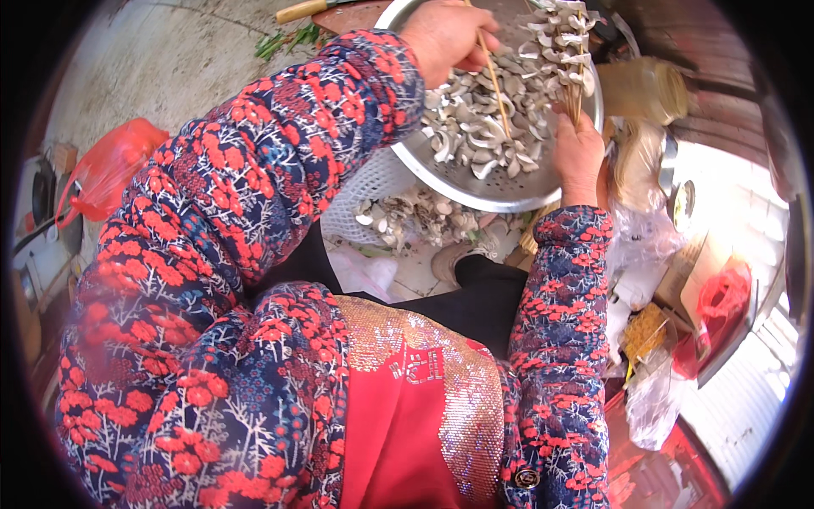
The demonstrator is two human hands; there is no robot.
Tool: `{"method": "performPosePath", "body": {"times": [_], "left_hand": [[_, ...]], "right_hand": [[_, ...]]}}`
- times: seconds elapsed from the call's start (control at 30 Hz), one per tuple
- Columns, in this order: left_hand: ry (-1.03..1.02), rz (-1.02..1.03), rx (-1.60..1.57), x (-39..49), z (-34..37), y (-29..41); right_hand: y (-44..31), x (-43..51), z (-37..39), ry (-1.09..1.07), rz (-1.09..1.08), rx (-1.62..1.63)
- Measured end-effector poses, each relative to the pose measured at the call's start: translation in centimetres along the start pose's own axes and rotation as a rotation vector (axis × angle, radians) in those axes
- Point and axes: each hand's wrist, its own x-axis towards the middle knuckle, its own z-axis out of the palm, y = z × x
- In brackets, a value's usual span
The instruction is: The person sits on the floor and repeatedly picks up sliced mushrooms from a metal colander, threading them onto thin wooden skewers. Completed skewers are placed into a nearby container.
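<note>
Before me a round perforated metal basin (502, 202) holds a heap of grey-white mushroom pieces (467, 114), which look like oyster mushrooms. My left hand (445, 38) is over its upper left part, fingers closed around a thin wooden skewer (495, 79). This skewer slants down, its lower end among the loose pieces. At the right rim, my right hand (579, 153) grips the lower ends of a bundle of skewers (574, 105). Mushroom pieces threaded on them (563, 48) stand above that hand, over the basin's right side.
Below the basin, a white mesh basket (356, 200) stands beside mushroom scraps (423, 219). A wooden-handled tool (302, 11) and green leaves (289, 41) lie upper left. A red plastic bag (121, 162) is at left. At right are a cloudy jar (645, 89) and a cardboard box (687, 273).
</note>
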Motion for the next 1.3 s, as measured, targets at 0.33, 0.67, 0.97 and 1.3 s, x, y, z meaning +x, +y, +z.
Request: {"method": "performPosePath", "body": {"times": [0.33, 0.67, 0.97, 1.3], "left_hand": [[-0.104, -0.056, -0.07, 0.0, -2.1, -2.5], [-0.167, -0.317, 0.16, -0.5, -2.8, -6.4], [-0.127, -0.356, 0.323, -2.7, -1.1, -6.6], [-0.127, -0.382, 0.362, -3.2, -0.8, -8.3]], "right_hand": [[3.7, -11.2, -5.4, 0.247, 0.016, 0.035], [12.9, -39.4, -13.9, 0.537, 0.394, -0.35], [15.5, -50.5, -12.2, 0.762, 1.167, 0.307], [16.4, -45.4, -7.9, 0.405, 1.256, -0.082]]}}
